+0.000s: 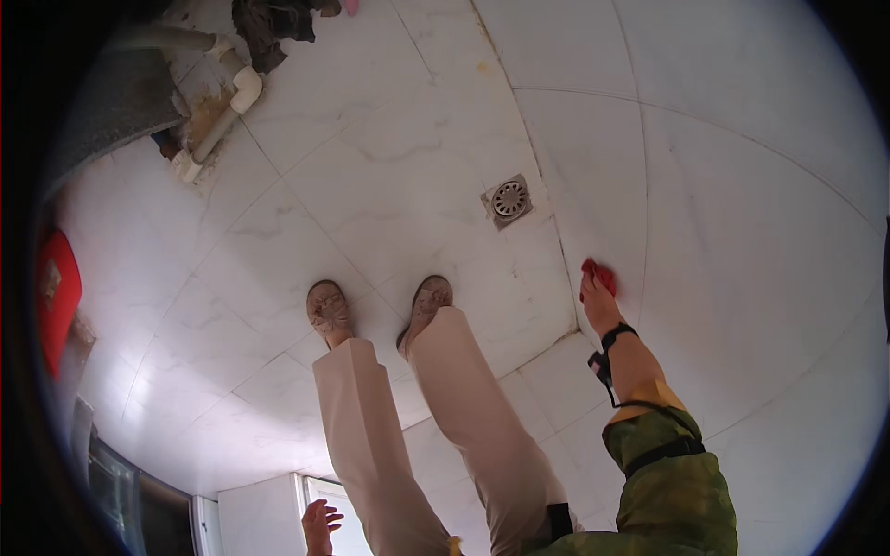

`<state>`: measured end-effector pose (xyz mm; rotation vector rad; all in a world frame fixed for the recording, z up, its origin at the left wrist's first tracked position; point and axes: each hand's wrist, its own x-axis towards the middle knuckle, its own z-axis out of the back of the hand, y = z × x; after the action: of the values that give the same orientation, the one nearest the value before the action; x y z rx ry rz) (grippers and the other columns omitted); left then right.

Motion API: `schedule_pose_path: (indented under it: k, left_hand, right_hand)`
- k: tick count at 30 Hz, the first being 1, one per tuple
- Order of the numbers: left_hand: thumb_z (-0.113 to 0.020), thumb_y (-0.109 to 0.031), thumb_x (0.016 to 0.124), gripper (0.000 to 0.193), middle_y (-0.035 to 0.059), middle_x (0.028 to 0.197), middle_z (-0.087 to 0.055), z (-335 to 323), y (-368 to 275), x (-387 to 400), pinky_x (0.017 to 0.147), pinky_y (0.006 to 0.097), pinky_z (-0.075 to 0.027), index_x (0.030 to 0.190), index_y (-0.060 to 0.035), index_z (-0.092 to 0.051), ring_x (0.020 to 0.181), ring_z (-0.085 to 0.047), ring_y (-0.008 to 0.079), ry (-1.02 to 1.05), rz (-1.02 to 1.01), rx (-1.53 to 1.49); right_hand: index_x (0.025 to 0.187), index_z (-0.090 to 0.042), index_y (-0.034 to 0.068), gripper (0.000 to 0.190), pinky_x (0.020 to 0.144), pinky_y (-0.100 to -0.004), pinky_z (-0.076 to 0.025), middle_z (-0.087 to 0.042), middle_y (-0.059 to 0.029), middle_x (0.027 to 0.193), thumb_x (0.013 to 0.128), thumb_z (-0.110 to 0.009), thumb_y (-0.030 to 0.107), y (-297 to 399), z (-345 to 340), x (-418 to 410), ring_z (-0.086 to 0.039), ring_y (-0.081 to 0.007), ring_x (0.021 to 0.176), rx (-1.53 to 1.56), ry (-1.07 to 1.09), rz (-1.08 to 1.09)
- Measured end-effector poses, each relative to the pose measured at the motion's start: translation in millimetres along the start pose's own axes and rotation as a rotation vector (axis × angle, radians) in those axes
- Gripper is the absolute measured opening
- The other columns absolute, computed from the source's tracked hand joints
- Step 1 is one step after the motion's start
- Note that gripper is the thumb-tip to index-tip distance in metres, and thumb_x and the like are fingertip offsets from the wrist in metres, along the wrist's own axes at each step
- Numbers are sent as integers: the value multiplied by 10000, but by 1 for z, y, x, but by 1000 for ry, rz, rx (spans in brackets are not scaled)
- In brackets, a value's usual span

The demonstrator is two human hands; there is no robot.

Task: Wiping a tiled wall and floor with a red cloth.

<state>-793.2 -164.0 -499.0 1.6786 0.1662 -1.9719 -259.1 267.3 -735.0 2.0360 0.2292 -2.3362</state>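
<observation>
My right hand (598, 300) grips a crumpled red cloth (606, 278) and presses it against the white tiled wall (702, 229) on the right, low down by the corner with the floor. A black strap circles that wrist, with a small device and a cable hanging from it. At the bottom left, my left hand (320, 525) hangs beside my leg with its fingers apart and a little curled, holding nothing that I can see. A round metal floor drain (510, 201) lies in the floor just left of the wall's foot.
My shoes (329, 308) stand on the marbled floor tiles (389, 174). White and grey drain pipes (245, 90) run along the upper left beside a dark slab (118, 104). A red object (59, 299) is at the left edge. Dark cloth-like items (271, 31) lie at the top.
</observation>
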Motion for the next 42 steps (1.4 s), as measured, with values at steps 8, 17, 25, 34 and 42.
schedule_pose_path:
  k: [8,17,25,34,42]
  left_hand:
    - [-451,-171,860,212,60,780,-578,-25,4,9,463,242,-463,1018,-48,-521,605,-578,136,-73,47,61]
    - [-439,-197,864,242,82,778,-582,-21,-10,2,478,261,-462,1043,-44,-494,624,-614,189,-51,-16,11]
    - [-444,-171,857,236,75,737,-567,-25,3,-2,463,264,-475,1037,-29,-499,583,-577,163,-20,-2,57]
    - [-439,-191,859,212,72,756,-579,2,-21,1,448,241,-452,1014,-61,-505,607,-614,178,-103,-91,54]
    - [-454,-207,855,219,71,768,-582,-11,-8,-9,455,246,-456,1016,-68,-508,604,-616,174,-14,-84,79]
  right_hand:
    - [982,-630,85,303,1001,-449,-197,-481,-76,1185,770,-470,231,-152,109,36,-330,-268,1185,52,-350,-187]
    - [1132,-525,61,392,1018,-423,-168,-401,-94,1260,813,-419,262,-141,93,-20,-259,-297,1223,127,-336,-215]
    - [954,-629,90,282,1001,-484,-184,-463,-103,1181,759,-484,232,-237,179,-30,-308,-310,1190,8,-518,-301]
    - [1132,-524,69,373,1031,-422,-172,-342,-87,1318,809,-432,231,-180,129,-53,-233,-290,1248,66,-478,-308]
    - [922,-644,84,274,1028,-487,-144,-470,-87,1179,763,-478,231,-164,119,-116,-306,-295,1197,105,-450,-176]
